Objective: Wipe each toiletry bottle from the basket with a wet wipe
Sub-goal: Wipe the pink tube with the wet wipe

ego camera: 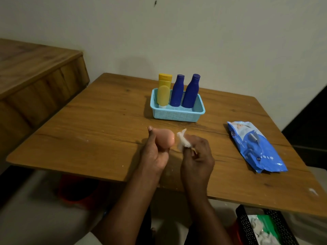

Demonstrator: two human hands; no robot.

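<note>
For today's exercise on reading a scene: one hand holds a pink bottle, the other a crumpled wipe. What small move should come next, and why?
Probably bring the wet wipe, pinched in the right hand, across the small gap onto the pink bottle that the left hand grips, and rub it. The wipe sits just beside the bottle without touching it, and the bottle is out of the blue basket.

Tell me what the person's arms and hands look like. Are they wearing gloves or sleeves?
No gloves and no sleeves that show. Both forearms are bare right down to the bottom of the picture. The left hand and the right hand are bare too, with no rings, watch or bracelets that I can see. One short fingernail shows on the left hand. The light is dim, so tiny details are hard to tell.
</note>
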